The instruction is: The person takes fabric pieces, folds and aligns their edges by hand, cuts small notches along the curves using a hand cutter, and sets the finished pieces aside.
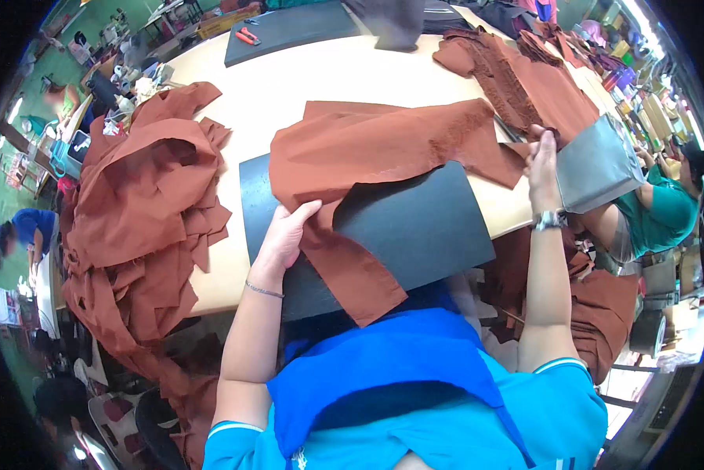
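Note:
My left hand (287, 235) grips the near left edge of a rust-brown fabric piece (367, 149), thumb on top. One strip of that cloth hangs toward me over a black board (422, 227). At the cloth's right corner is my right hand (543, 168), raised, with its fingers drawn together. A small dark brown bit shows at its fingertips, and I cannot make out what it is. Beside these fingers a dark, narrow tool (512, 131) lies partly under the cloth. A grey box (599, 166) stands just right of my right wrist.
A large heap of rust-brown fabric (144, 188) spills over the table's left edge. More brown cloth (524, 78) lies at the back right. Red-handled cutters (247, 36) rest on another black board (297, 33). A person in green (665, 207) is at the right.

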`<state>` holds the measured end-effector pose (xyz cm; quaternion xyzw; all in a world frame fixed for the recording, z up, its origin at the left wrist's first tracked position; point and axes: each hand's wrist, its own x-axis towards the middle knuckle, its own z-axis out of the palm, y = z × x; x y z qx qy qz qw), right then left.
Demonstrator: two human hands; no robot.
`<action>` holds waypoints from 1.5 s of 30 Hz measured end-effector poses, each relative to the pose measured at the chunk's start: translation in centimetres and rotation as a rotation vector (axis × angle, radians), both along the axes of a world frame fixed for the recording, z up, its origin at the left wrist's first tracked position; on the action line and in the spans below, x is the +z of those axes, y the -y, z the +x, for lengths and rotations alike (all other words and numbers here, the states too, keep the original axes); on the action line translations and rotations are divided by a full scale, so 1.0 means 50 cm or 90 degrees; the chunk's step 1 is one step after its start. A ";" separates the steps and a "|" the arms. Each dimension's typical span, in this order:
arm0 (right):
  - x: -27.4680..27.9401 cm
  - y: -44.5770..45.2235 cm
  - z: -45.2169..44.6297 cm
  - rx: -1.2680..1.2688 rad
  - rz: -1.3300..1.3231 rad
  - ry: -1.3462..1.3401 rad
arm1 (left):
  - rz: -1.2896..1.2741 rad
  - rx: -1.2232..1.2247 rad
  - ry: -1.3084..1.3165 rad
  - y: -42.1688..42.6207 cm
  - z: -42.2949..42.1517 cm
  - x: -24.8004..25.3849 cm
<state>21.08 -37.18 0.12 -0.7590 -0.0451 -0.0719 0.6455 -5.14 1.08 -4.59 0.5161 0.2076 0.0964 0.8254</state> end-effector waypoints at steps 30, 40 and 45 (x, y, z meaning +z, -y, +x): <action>-0.041 -0.369 -0.327 0.634 0.296 -0.678 | 0.021 0.004 -0.044 0.009 -0.014 0.022; -0.046 -0.368 -0.335 0.635 0.299 -0.631 | 0.031 0.017 -0.034 0.012 -0.014 0.023; -0.035 -0.380 -0.334 0.642 0.289 -0.634 | 0.039 0.017 -0.030 0.017 -0.015 0.029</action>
